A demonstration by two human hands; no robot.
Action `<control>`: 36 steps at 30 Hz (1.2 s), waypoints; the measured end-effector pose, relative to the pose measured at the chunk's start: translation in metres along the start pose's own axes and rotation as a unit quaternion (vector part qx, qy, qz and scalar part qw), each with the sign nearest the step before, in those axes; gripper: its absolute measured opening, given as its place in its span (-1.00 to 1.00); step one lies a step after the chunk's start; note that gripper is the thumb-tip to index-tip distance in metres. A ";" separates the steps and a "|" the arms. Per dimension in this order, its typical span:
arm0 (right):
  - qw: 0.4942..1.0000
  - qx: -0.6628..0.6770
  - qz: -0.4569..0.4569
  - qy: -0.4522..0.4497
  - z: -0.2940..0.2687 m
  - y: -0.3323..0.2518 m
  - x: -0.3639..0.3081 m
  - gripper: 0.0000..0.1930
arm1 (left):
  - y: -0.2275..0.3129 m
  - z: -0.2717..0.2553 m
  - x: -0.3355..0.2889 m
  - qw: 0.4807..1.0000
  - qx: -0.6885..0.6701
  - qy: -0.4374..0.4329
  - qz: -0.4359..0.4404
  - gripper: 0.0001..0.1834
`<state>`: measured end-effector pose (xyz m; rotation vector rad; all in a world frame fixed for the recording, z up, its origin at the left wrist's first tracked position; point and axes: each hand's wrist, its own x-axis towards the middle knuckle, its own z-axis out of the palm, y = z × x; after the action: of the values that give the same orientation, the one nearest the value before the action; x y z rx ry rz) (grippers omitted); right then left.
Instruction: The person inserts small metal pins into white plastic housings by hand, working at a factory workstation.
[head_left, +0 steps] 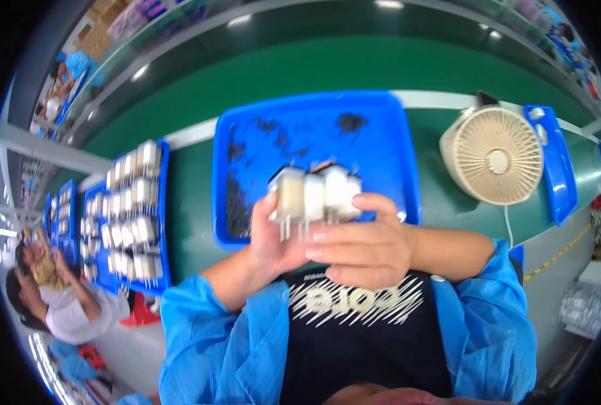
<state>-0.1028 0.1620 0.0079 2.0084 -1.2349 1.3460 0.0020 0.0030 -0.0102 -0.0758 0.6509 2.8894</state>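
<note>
Both my hands are closed around a row of several cream-white block-shaped parts (pixel 316 194) with thin metal pins pointing toward me. My left hand (pixel 268 237) grips the row's left end, its thumb along the side. My right hand (pixel 371 244) wraps the right end, its fingers laid across in front of the pins. The parts are held above the near side of a large blue tray (pixel 408 152), which has small black scraps (pixel 238 202) scattered over its bottom. The undersides of the parts are hidden by my fingers.
To my left, a blue tray (pixel 167 202) holds rows of similar white blocks (pixel 133 199), with more trays beyond. A beige fan (pixel 496 156) stands right, beside a narrow blue tray (pixel 562 177). All are on a green table (pixel 273 67). A person (pixel 68 307) sits at far left.
</note>
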 end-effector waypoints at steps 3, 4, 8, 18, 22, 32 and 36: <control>0.992 -0.100 -0.084 -0.001 0.009 0.002 0.007 -0.94 | 0.001 0.001 0.003 1.000 -0.003 -0.007 -0.024 -0.12; 0.995 -0.091 -0.041 -0.004 0.010 0.002 0.003 -0.94 | 0.002 0.004 0.005 0.999 0.034 -0.006 -0.004 -0.10; 0.994 -0.108 -0.021 0.023 0.014 0.011 0.000 -0.96 | -0.003 0.011 0.010 0.986 0.162 0.008 0.034 0.12; 0.988 -0.034 0.141 0.051 0.012 0.018 -0.003 -0.78 | -0.005 0.009 0.003 0.995 0.096 -0.021 0.007 0.12; 0.980 0.050 0.184 0.054 0.021 0.022 -0.013 -0.82 | -0.008 0.000 0.000 0.992 0.127 -0.013 -0.020 0.02; 0.973 0.130 0.185 0.049 0.019 0.029 -0.019 -0.87 | -0.015 -0.006 0.000 0.995 0.094 -0.019 -0.023 -0.09; 0.984 0.042 0.158 0.074 0.016 0.022 -0.007 -0.83 | -0.015 -0.007 0.002 0.994 0.078 -0.073 0.021 -0.09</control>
<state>-0.1142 0.1418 -0.0084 1.7807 -1.4941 1.6862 0.0030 0.0134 -0.0233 0.1690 0.8552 2.8378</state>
